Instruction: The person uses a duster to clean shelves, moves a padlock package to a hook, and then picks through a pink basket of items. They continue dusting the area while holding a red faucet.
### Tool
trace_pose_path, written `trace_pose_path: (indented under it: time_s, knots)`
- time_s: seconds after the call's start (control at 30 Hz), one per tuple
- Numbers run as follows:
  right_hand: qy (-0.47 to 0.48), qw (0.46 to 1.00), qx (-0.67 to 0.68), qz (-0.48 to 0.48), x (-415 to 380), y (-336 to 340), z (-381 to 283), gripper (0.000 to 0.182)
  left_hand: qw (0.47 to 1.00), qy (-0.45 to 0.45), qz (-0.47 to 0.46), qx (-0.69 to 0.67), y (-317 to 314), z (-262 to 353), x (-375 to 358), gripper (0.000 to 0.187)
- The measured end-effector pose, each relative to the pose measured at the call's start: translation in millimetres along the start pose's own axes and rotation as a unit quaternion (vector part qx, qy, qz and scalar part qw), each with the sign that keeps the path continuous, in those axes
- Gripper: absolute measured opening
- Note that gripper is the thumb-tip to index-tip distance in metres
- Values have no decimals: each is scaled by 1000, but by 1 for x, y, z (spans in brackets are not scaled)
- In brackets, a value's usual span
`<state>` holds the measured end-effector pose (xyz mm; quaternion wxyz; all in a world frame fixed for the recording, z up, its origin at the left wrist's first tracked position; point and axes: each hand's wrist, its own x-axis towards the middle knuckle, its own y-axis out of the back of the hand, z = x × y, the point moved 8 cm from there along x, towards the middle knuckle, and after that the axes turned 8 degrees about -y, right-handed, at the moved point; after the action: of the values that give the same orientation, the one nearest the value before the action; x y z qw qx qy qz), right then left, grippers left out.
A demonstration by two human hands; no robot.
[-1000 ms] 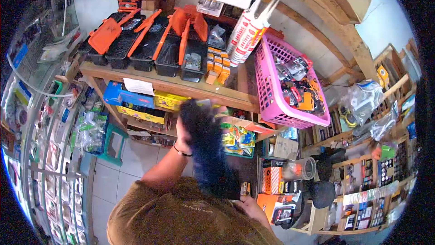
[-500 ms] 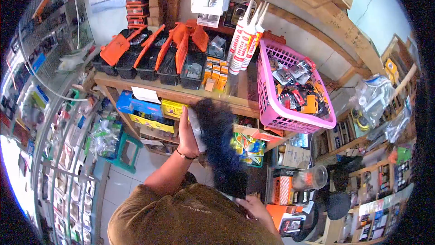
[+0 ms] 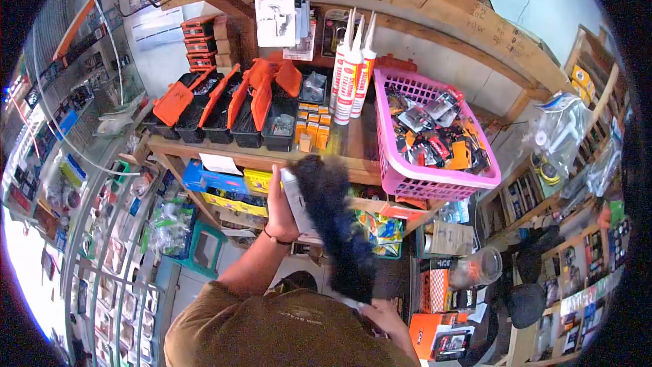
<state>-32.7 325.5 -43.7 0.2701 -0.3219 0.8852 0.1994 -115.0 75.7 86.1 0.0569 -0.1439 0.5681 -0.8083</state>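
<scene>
My left hand, with a dark band on its wrist, grips a flat white box held upright before my chest. A dark, fluffy duster lies across the box's right side, its upper end blurred by motion and hiding part of the box. Low on the right, my right hand is closed around the duster's pale handle end. Both hands are in front of the wooden shelf, below its top board.
Black bins with orange lids, small orange boxes and white sealant tubes stand on the shelf. Right of them sits a pink basket of packaged goods. A clear jar lies lower right; a green stool stands lower left.
The camera view has shifted, so the shelf goods sit lower. The duster has moved against the box, uncovering more of its white face. Both hands keep their hold.
</scene>
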Motion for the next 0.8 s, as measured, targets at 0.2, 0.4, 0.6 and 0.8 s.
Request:
trace_pose_path:
  time_s: [0.2, 0.4, 0.6, 0.8]
  knots:
    - [27, 997, 69, 18, 4, 4, 9, 27, 996, 30, -86, -22, -24, -1, -6, 71]
    - [82, 996, -20, -14, -1, -9, -13, 31, 988, 26, -152, -25, -15, 4, -3, 75]
    - [45, 996, -70, 18, -17, -8, -27, 28, 996, 19, -79, -24, -11, 0, 5, 68]
    - [41, 998, -38, 31, -21, -5, -33, 27, 999, -16, -30, 19, -14, 5, 8, 66]
